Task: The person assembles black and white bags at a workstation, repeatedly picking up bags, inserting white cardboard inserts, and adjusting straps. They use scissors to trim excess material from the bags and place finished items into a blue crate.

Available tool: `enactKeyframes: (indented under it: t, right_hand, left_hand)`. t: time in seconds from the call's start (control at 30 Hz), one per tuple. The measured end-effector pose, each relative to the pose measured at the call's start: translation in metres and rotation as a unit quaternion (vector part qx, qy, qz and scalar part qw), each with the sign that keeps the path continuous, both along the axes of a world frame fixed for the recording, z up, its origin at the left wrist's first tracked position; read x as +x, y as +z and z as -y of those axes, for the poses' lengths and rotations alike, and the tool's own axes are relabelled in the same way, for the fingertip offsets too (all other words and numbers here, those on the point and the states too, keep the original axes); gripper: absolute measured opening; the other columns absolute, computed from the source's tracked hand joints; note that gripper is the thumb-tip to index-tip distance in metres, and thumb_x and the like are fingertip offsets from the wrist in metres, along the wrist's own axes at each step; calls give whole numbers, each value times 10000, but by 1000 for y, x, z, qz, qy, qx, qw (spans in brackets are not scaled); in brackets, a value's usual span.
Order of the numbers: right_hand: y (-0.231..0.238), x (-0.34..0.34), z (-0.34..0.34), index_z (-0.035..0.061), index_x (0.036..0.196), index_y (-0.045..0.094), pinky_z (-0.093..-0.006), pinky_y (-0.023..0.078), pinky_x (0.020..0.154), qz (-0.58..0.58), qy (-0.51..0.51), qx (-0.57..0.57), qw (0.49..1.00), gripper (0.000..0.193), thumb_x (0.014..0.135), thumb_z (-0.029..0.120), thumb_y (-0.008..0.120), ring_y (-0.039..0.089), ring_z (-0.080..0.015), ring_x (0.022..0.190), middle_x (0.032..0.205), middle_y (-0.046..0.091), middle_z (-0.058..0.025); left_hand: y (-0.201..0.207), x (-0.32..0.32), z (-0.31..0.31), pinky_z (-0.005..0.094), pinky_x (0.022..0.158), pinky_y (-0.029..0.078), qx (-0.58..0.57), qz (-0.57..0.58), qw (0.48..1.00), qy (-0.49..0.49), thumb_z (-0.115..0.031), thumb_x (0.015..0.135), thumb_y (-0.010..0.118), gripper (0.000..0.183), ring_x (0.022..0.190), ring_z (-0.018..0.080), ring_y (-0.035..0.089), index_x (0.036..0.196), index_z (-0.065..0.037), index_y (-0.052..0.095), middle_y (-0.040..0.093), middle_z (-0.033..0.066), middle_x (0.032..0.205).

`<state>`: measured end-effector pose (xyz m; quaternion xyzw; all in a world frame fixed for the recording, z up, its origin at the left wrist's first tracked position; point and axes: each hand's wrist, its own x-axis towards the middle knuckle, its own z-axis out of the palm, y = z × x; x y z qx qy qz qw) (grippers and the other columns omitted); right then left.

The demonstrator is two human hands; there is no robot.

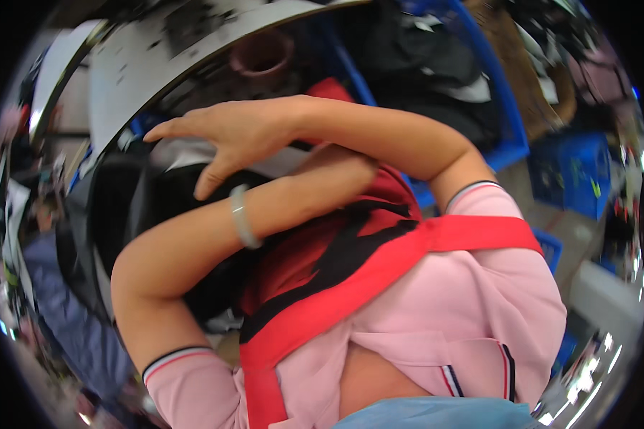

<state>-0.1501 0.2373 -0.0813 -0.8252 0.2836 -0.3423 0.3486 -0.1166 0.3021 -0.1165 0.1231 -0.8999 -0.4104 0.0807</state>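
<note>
My forearms cross in front of my chest. My right hand (247,132) reaches to the left side, its fingers stretched out and the thumb held apart, with nothing visible in it. Below it are dark cloth (139,207) and a pale grey piece of material (182,151); whether the hand touches them I cannot tell. My left hand (343,171) passes beneath the right forearm, over my red and black apron (315,268). It is blurred and partly covered, so its fingers do not show. A pale bangle (243,217) circles my left wrist.
A white table (139,75) with a curved-looking edge stands at the far left. A blue crate (511,114) holding dark material is at the far right, with another blue bin (572,171) beyond it. Blue-grey fabric (79,307) hangs at left. A reddish round container (261,57) is behind my hands.
</note>
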Motion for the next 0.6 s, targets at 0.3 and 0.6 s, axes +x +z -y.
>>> enactKeyframes:
  t: [0.3, 0.6]
  right_hand:
    - [-44, -63, 6, 146, 1344, 447, -347, 431, 990, -62, -12, 14, 998, 633, 762, -30, 622, 591, -228, 1111, 1152, 599, -87]
    - [-173, -100, 16, 165, 1317, 459, -233, 421, 653, -69, -77, 383, 918, 590, 801, -16, 681, 510, -79, 722, 804, 521, 19]
  left_hand:
    - [138, 127, 62, 364, 893, 468, -242, -108, 954, 142, -59, 799, 667, 396, 1022, 302, 602, 1192, -87, 634, 621, 126, 1140]
    - [75, 292, 23, 292, 927, 451, -28, 78, 911, 404, -247, 918, 652, 373, 1029, 182, 609, 1204, -11, 610, 646, 81, 1073]
